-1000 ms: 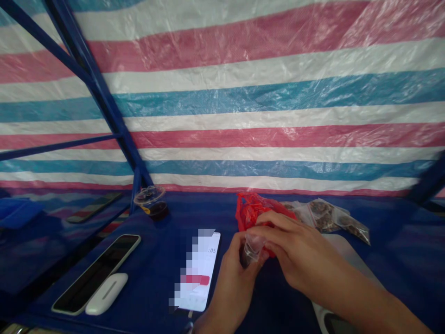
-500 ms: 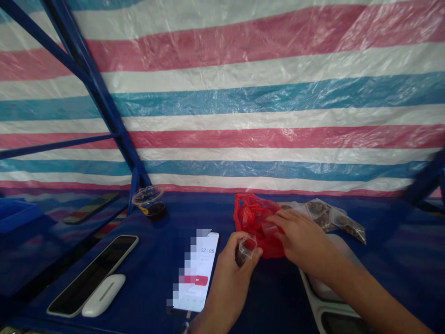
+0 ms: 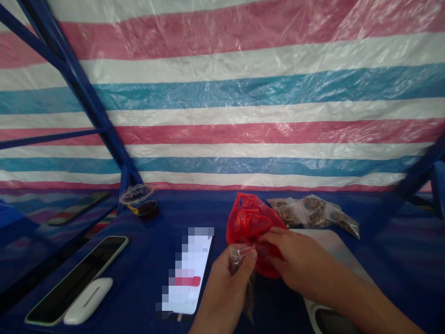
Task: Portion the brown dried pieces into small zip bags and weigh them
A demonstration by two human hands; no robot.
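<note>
My left hand (image 3: 227, 283) is closed on a small clear zip bag (image 3: 239, 253). Its mouth shows above the thumb, and its lower end, with dark brown contents, hangs below the fingers. Just behind it stands a crumpled red plastic bag (image 3: 248, 215). My right hand (image 3: 295, 255) is at the front right of the red bag, its fingers bent together close to the zip bag's mouth. What lies between those fingertips is hidden. Behind the right hand lie several filled zip bags (image 3: 314, 211) with brown dried contents.
A pale kitchen scale (image 3: 323, 236) sits under my right forearm. On the blue table (image 3: 194, 204) to the left are a lit phone (image 3: 187, 287), a dark phone (image 3: 79, 278), a white case (image 3: 88, 301) and a lidded cup of dark liquid (image 3: 148, 209). Blue frame bars rise at both sides.
The zip bag in my left hand has tipped, so its filled end now hangs below the fingers. My right hand has drawn lower and nearer to it. The view has shifted slightly right.
</note>
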